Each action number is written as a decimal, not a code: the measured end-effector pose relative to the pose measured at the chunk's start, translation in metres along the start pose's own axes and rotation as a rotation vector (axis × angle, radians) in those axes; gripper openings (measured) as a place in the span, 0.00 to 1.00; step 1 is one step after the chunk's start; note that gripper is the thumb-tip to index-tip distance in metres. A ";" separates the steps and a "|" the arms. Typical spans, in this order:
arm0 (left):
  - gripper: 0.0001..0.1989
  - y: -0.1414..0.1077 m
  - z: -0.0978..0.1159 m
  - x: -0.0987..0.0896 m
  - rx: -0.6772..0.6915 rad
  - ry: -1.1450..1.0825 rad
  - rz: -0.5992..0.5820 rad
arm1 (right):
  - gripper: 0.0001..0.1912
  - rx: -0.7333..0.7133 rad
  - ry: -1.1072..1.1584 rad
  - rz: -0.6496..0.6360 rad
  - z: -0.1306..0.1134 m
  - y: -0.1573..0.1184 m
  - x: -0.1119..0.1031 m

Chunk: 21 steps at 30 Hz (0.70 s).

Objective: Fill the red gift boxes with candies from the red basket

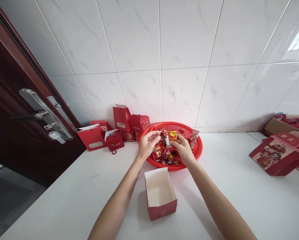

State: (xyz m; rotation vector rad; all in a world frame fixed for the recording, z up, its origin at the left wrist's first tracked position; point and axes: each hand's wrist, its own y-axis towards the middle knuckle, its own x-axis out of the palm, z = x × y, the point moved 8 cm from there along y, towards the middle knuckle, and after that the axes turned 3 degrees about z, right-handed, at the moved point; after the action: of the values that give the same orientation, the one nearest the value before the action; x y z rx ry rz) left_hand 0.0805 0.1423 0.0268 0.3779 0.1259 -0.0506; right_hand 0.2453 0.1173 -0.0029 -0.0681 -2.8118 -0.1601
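Over a red plastic basket (199, 151) full of wrapped candies (166, 156), both of my hands are at work. My right hand (183, 148) is closed on a small red and yellow candy packet (173, 135). Facing it, my left hand (148, 143) has its thumb and fingers drawn together in a pinch at the basket's left side; what lies between the fingertips is too small to name. Between my forearms stands a red box (162, 210) with its top open, showing a pale inside. No candy is visible in it.
Several red gift boxes (121, 118) stand by the wall at the left, near a dark red door (11, 100) with a metal handle. To the right lie a larger red printed box (279, 153) and a cardboard carton (288, 126). The white tabletop (89, 196) meets a tiled wall.
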 end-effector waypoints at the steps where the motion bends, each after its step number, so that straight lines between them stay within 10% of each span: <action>1: 0.21 0.001 -0.002 0.000 -0.012 -0.004 0.017 | 0.21 0.000 0.009 -0.011 -0.001 -0.002 0.001; 21: 0.20 -0.005 -0.019 0.005 -0.174 -0.201 0.043 | 0.27 -0.006 -0.171 -0.175 0.001 -0.010 0.012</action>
State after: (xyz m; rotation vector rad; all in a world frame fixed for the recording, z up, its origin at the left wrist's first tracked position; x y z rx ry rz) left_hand 0.0826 0.1443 0.0072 0.2003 -0.0767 -0.0347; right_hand 0.2328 0.1076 -0.0015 0.1718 -2.9864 -0.2130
